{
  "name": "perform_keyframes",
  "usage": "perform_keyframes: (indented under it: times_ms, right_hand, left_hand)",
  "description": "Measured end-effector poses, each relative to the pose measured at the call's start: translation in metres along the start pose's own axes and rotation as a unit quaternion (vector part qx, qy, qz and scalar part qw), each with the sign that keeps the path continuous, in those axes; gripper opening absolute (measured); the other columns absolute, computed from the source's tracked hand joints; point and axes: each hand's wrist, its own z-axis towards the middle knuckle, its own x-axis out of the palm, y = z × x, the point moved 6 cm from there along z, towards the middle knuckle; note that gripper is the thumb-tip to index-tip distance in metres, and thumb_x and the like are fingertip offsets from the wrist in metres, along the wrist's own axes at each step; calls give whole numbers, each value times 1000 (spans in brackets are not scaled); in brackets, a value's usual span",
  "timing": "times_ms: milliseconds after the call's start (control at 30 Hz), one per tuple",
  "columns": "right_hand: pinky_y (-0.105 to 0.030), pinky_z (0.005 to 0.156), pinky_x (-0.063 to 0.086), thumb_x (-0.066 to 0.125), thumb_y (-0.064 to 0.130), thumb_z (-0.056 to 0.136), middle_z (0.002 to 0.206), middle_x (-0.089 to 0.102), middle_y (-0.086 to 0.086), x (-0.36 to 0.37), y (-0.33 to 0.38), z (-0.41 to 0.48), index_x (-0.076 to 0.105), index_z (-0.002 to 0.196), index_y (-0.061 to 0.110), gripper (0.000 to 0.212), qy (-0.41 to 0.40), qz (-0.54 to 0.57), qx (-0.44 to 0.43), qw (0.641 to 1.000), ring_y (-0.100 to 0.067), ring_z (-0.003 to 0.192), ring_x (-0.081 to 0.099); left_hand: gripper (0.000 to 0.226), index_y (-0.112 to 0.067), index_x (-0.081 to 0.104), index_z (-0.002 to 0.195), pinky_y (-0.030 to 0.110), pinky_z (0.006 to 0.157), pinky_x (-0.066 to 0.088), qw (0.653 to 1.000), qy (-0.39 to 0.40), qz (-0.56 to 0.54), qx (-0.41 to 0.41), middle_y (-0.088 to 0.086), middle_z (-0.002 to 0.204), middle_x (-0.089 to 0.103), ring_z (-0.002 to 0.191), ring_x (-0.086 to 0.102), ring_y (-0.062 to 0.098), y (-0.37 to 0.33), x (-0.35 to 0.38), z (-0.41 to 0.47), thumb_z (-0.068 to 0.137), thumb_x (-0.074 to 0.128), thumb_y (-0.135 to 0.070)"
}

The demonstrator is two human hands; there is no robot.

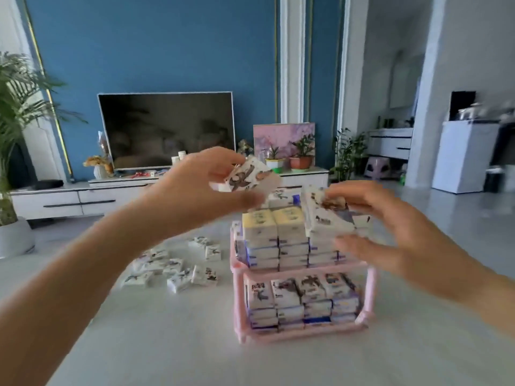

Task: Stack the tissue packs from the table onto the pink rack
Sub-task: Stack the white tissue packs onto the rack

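Pink plastic two-tier rack (239,302), both shelves well stocked. White film-wrapped printed tissue pack (248,176): pinched in your left hand (200,188), above the rack. Second pack (328,218): gripped by your right hand (395,227) at the rack's top-right stack. Loose packs (172,268): left of the rack. Likely light, soft, slippery; grip the long edges.

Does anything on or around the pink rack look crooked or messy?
The pack in the right hand is tilted at the top stack of the pink rack; loose packs lie scattered on the table.
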Motion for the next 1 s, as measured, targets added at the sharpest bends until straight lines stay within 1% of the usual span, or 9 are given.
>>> perform_keyframes:
  times_ms: [100, 233, 367, 467, 633, 733, 833, 900, 1000]
  right_hand:
    - [-18, 98, 36, 71, 15, 80, 124, 53, 15, -36, -50, 37, 53, 109, 41, 43, -9, 0, 52, 999, 2, 115, 49]
    - [-16, 84, 42, 67, -4, 78, 122, 57, -6, -58, -113, 87, 54, 113, 19, 44, -11, 38, 141, 989, -15, 109, 54]
    - [-10, 72, 42, 67, -4, 77, 112, 55, -5, -56, -152, 118, 54, 120, 9, 47, 23, -28, 179, 983, -12, 97, 51]
    - [-18, 85, 40, 68, -1, 77, 119, 55, -4, -44, -172, 126, 52, 124, 14, 52, 69, -49, 208, 974, -15, 109, 52]
    - [-29, 105, 29, 60, -1, 81, 146, 36, -1, -28, -180, 128, 35, 140, 19, 67, 147, -18, 237, 960, -18, 135, 33]
    - [-40, 111, 21, 57, 15, 79, 150, 31, 0, -24, -183, 127, 34, 140, 25, 66, 135, 36, 257, 956, -19, 136, 28]
    - [-33, 110, 20, 43, 24, 96, 150, 30, 0, -25, -185, 126, 32, 143, 21, 48, 95, 33, 260, 960, -18, 138, 27]
    - [-32, 110, 23, 34, 24, 100, 148, 34, -4, -21, -184, 126, 36, 140, 10, 43, 101, 1, 260, 960, -20, 137, 30]
    - [-39, 109, 27, 30, 22, 100, 134, 45, -11, -9, -179, 127, 45, 127, 2, 37, 139, -28, 250, 958, -25, 130, 37]
  left_hand:
    - [54, -25, 56, 118, 36, 95, 46, 999, 11, 34, 6, -4, 113, 62, 103, 59, 15, -10, 34, 63, 70, 74, -42]
    - [55, -18, 53, 127, 26, 84, 41, 995, 79, 55, -4, 2, 123, 57, 103, 53, 17, -10, 89, 123, 78, 71, -35]
    - [60, -15, 48, 133, 27, 95, 37, 985, 136, 106, -27, 4, 134, 50, 121, 47, 21, 5, 127, 155, 80, 70, -33]
    - [61, -18, 47, 135, 32, 106, 35, 975, 173, 133, -40, 3, 139, 47, 126, 43, 22, 17, 141, 170, 80, 70, -32]
    - [61, -17, 42, 139, 39, 112, 26, 952, 254, 165, -38, 0, 145, 40, 133, 36, 22, 25, 154, 173, 86, 60, -43]
    - [59, -18, 42, 138, 41, 111, 28, 978, 173, 101, -57, 4, 142, 43, 130, 40, 23, 35, 135, 174, 92, 37, -55]
    - [67, -15, 31, 144, 44, 111, 28, 985, 41, 82, -149, 10, 146, 37, 133, 36, 26, 83, 111, 169, 93, 20, -59]
    - [79, -14, 19, 148, 49, 114, 20, 968, 54, 62, -239, 12, 153, 23, 140, 23, 30, 114, 109, 155, 89, 13, -67]
    - [84, -16, 17, 148, 47, 116, 15, 940, 128, -96, -302, 10, 155, 19, 141, 19, 31, 122, 122, 137, 85, 13, -72]
